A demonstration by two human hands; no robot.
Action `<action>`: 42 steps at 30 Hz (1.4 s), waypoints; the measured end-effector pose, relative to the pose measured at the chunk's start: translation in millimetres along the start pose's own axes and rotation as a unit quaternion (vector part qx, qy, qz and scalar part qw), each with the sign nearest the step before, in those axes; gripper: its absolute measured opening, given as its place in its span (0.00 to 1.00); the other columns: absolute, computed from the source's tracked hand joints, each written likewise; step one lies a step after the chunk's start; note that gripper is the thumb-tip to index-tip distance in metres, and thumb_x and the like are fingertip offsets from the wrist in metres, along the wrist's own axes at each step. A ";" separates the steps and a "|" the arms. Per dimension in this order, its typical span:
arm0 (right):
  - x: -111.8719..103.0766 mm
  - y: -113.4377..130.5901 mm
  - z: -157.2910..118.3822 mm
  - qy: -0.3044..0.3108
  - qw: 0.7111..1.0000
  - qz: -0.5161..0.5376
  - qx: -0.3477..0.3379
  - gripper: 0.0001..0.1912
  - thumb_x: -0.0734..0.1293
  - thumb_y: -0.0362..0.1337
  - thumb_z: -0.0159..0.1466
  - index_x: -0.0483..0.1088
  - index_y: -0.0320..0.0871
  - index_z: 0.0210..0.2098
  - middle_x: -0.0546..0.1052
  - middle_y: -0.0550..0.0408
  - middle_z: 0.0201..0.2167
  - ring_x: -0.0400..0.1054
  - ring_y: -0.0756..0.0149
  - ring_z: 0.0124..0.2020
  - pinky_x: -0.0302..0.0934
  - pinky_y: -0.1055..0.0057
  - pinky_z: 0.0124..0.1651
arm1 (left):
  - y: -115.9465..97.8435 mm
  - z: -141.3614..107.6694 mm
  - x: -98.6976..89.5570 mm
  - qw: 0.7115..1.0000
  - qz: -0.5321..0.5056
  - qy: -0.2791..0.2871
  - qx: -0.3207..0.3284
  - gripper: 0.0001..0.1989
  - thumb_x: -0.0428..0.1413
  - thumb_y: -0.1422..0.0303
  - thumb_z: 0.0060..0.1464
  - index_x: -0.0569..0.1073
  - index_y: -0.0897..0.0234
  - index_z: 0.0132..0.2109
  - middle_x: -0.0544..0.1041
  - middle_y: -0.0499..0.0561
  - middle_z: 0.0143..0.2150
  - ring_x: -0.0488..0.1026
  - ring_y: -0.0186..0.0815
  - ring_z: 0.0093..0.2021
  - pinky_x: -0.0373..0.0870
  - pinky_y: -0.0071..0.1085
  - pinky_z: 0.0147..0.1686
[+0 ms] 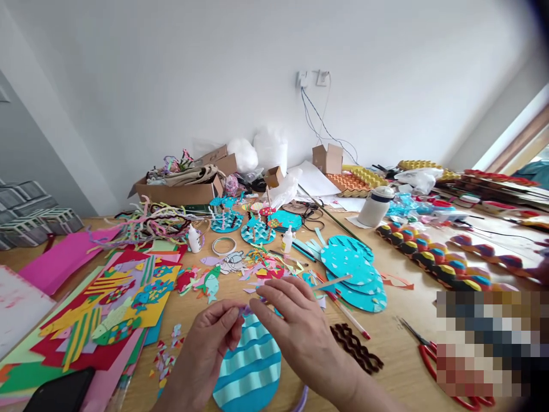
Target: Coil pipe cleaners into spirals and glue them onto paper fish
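My left hand (214, 335) is closed in a pinch on a purple pipe cleaner (245, 309), just above a blue oval board. My right hand (295, 326) meets it there with its fingertips together at the same strand; its thumb is hidden behind the fingers. A purple length shows again below my right wrist, at the bottom of the view. Under both hands lies the blue board (246, 392), crossed by wavy light-blue paper strips. Dark brown wavy pipe cleaners (355, 348) rest to the right of my right hand.
Fish cutouts (122, 331) on coloured paper cover the left. Small paper scraps (165, 360) lie nearby. Glue bottles (194, 239), a tape roll (223, 246) and decorated blue stands (258, 230) are behind. Stacked blue discs (354, 272), red-handled scissors (429, 360) and painted egg-carton strips (433, 257) lie right.
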State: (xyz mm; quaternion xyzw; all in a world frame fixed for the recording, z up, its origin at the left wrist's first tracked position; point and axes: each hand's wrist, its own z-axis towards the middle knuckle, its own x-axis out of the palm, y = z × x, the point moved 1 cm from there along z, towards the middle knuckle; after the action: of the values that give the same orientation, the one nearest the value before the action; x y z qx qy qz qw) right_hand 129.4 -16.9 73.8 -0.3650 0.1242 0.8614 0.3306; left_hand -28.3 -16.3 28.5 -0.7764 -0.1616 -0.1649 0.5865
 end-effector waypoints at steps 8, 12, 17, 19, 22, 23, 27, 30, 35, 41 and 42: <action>2.9 -15.7 6.7 0.105 0.991 -0.013 -0.078 0.11 0.58 0.30 0.64 0.68 0.41 0.26 0.69 0.58 0.24 0.58 0.69 0.27 0.49 0.69 0.32 | -1.3 4.1 -6.7 0.988 0.129 0.082 0.031 0.14 0.60 0.58 0.44 0.74 0.66 0.33 0.68 0.44 0.18 0.62 0.27 0.19 0.58 0.21 0.18; 1.4 -16.4 6.5 0.119 0.988 -0.010 -0.096 0.11 0.60 0.30 0.63 0.67 0.41 0.25 0.68 0.59 0.23 0.57 0.70 0.25 0.47 0.69 0.31 | -11.7 7.9 -9.3 0.955 0.265 0.117 0.067 0.17 0.53 0.57 0.51 0.70 0.64 0.43 0.72 0.49 0.29 0.69 0.34 0.28 0.65 0.26 0.24; 3.0 -14.7 6.9 0.151 0.985 0.005 -0.082 0.11 0.59 0.31 0.64 0.66 0.40 0.26 0.69 0.58 0.25 0.58 0.69 0.27 0.48 0.69 0.33 | -16.4 7.0 0.2 0.912 0.367 0.170 0.072 0.11 0.51 0.63 0.52 0.72 0.66 0.34 0.68 0.46 0.23 0.66 0.31 0.24 0.63 0.24 0.23; 3.9 -15.7 6.3 0.173 0.983 0.010 -0.065 0.11 0.59 0.32 0.65 0.66 0.41 0.26 0.70 0.57 0.26 0.59 0.69 0.28 0.48 0.69 0.34 | -15.3 6.3 3.5 0.908 0.383 0.158 0.062 0.11 0.49 0.64 0.53 0.71 0.65 0.30 0.67 0.45 0.21 0.64 0.30 0.21 0.61 0.24 0.20; 2.8 -19.7 6.5 0.235 0.971 0.034 -0.021 0.08 0.60 0.33 0.64 0.67 0.42 0.29 0.72 0.58 0.27 0.62 0.69 0.28 0.50 0.70 0.34 | -13.8 6.3 5.5 0.898 0.417 0.135 0.048 0.12 0.48 0.63 0.52 0.70 0.65 0.28 0.66 0.44 0.20 0.63 0.29 0.18 0.58 0.23 0.16; 1.4 -21.4 7.4 0.260 0.964 0.049 -0.003 0.07 0.60 0.33 0.64 0.67 0.43 0.30 0.72 0.58 0.27 0.63 0.69 0.28 0.51 0.71 0.33 | -13.7 6.4 5.7 0.892 0.431 0.130 0.051 0.12 0.49 0.63 0.52 0.70 0.65 0.28 0.65 0.44 0.19 0.62 0.29 0.17 0.56 0.23 0.16; -6.1 -28.3 15.2 0.322 0.937 0.127 0.041 0.07 0.61 0.31 0.63 0.70 0.43 0.33 0.74 0.56 0.29 0.66 0.70 0.31 0.52 0.75 0.31 | -14.1 6.0 6.7 0.870 0.469 0.129 0.081 0.11 0.48 0.66 0.51 0.69 0.65 0.25 0.62 0.42 0.18 0.59 0.26 0.15 0.54 0.22 0.16; -4.1 -34.9 19.5 0.328 0.931 0.158 0.031 0.08 0.61 0.30 0.62 0.72 0.41 0.31 0.75 0.55 0.28 0.67 0.71 0.31 0.54 0.77 0.30 | -13.7 3.2 8.5 0.868 0.468 0.151 0.066 0.09 0.48 0.68 0.50 0.69 0.65 0.26 0.63 0.42 0.19 0.60 0.26 0.15 0.55 0.22 0.17; 12.8 -45.5 18.5 0.354 0.915 0.185 0.056 0.07 0.64 0.26 0.58 0.73 0.42 0.29 0.76 0.59 0.27 0.68 0.72 0.29 0.56 0.78 0.30 | -10.1 0.4 8.2 0.881 0.441 0.159 0.057 0.09 0.48 0.69 0.49 0.68 0.64 0.25 0.64 0.43 0.20 0.61 0.27 0.17 0.56 0.23 0.18; -2.7 -22.7 16.9 0.171 0.978 0.086 0.082 0.05 0.64 0.31 0.60 0.71 0.41 0.35 0.75 0.49 0.38 0.67 0.64 0.38 0.59 0.69 0.41 | -6.4 10.9 -8.7 0.947 0.309 0.089 -0.002 0.10 0.54 0.63 0.46 0.68 0.65 0.24 0.63 0.41 0.17 0.55 0.24 0.13 0.48 0.21 0.14; -5.5 -16.7 12.5 0.117 0.986 0.092 0.081 0.06 0.63 0.30 0.61 0.70 0.42 0.37 0.74 0.48 0.40 0.66 0.63 0.39 0.59 0.67 0.42 | -7.1 11.9 -11.5 0.960 0.269 0.079 -0.013 0.11 0.56 0.62 0.46 0.68 0.65 0.24 0.63 0.41 0.16 0.54 0.23 0.13 0.47 0.21 0.14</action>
State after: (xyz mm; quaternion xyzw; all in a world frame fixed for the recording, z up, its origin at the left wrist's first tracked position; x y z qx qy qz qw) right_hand 136.4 -1.3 87.0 -0.4221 0.2642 0.8267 0.2618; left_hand -41.0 -3.7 26.4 -0.7832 0.1018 -0.0637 0.6101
